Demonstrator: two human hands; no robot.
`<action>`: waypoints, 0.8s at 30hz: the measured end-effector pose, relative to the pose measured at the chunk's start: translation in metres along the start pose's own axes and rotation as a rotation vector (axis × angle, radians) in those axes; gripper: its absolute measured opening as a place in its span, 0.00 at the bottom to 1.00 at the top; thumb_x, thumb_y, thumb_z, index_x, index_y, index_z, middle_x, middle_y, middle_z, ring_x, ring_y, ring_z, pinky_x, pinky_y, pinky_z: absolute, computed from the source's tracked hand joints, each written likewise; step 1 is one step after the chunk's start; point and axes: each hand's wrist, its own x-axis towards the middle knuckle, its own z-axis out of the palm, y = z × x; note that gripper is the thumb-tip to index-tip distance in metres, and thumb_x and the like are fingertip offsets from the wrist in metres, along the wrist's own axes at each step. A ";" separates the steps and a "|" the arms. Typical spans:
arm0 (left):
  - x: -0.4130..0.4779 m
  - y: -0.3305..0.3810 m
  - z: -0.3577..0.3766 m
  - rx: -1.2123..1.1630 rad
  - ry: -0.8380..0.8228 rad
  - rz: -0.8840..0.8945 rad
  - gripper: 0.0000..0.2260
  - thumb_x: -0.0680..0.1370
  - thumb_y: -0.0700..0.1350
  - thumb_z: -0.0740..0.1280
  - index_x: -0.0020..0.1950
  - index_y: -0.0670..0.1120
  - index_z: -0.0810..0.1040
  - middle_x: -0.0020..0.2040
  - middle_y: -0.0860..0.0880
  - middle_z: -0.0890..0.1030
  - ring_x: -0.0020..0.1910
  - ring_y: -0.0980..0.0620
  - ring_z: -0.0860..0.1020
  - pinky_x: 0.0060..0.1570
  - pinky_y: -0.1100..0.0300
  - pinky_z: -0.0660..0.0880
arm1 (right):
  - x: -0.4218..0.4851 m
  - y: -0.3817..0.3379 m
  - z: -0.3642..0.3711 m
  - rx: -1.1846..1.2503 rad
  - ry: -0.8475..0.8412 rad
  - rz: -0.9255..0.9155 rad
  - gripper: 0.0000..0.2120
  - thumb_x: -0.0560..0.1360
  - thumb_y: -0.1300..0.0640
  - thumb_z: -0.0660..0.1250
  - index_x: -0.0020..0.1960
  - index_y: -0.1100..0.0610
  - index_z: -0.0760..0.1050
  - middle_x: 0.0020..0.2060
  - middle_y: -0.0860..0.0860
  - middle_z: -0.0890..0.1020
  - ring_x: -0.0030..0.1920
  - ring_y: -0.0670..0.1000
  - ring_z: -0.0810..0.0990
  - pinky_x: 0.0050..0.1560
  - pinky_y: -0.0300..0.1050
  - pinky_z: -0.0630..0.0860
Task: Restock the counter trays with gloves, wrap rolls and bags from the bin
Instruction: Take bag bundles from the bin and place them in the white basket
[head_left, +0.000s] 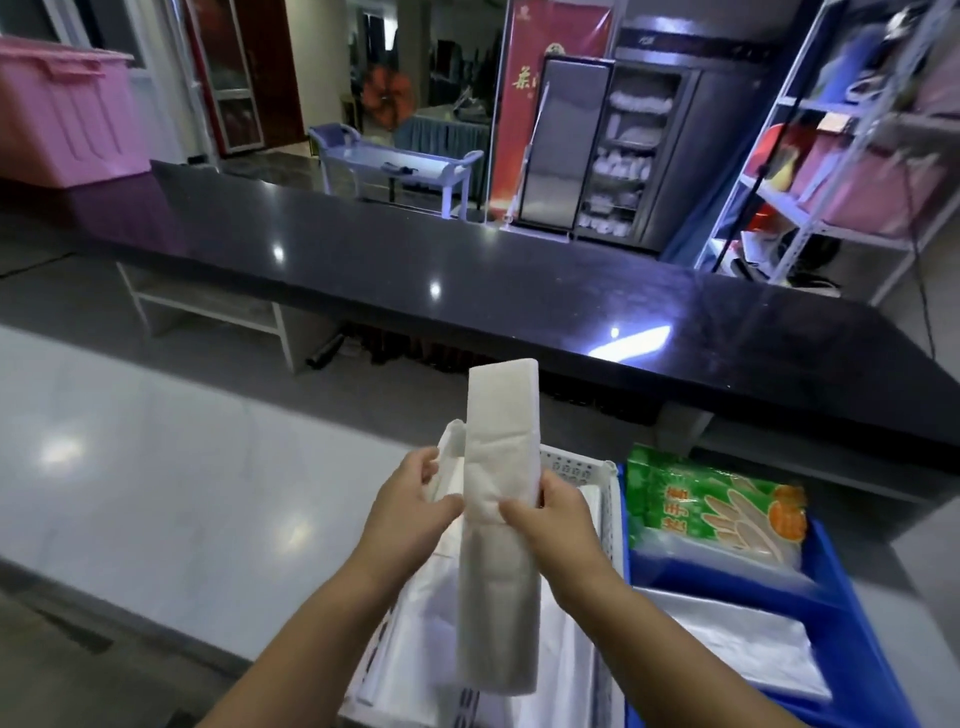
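Both hands hold a long white folded stack of bags (501, 457) upright over the white perforated tray (587, 467). My left hand (410, 504) pinches its left edge and my right hand (550, 519) grips its right side near the middle. More white bags (431, 613) lie in the white tray beneath. To the right, a blue tray (831, 551) carries a green glove packet (717, 504) and clear plastic bags (737, 639).
A black raised counter (467, 270) runs across ahead of the grey lower counter (156, 457). A pink bin (67, 109) stands at the far left on it. Metal shelving (841, 156) and a steel cabinet (597, 150) stand behind.
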 end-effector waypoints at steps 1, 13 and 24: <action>0.001 -0.004 -0.002 -0.066 -0.068 -0.048 0.21 0.67 0.45 0.71 0.59 0.50 0.72 0.53 0.54 0.77 0.53 0.56 0.77 0.47 0.67 0.71 | 0.003 -0.001 0.001 0.086 -0.029 0.023 0.09 0.68 0.63 0.66 0.47 0.55 0.79 0.43 0.54 0.85 0.44 0.54 0.84 0.44 0.50 0.82; 0.012 -0.019 -0.050 -0.115 0.146 -0.017 0.03 0.72 0.40 0.69 0.44 0.43 0.78 0.40 0.45 0.83 0.37 0.51 0.78 0.39 0.56 0.75 | 0.021 0.046 -0.013 -1.128 -0.552 -0.466 0.18 0.72 0.67 0.59 0.57 0.53 0.77 0.59 0.51 0.78 0.58 0.55 0.76 0.57 0.47 0.72; 0.012 -0.022 -0.030 -0.037 0.088 -0.057 0.04 0.71 0.39 0.70 0.44 0.42 0.78 0.42 0.41 0.83 0.44 0.38 0.80 0.47 0.44 0.77 | 0.023 0.057 -0.031 -1.486 -0.732 -0.894 0.19 0.65 0.58 0.72 0.53 0.49 0.72 0.38 0.46 0.79 0.40 0.51 0.76 0.48 0.45 0.75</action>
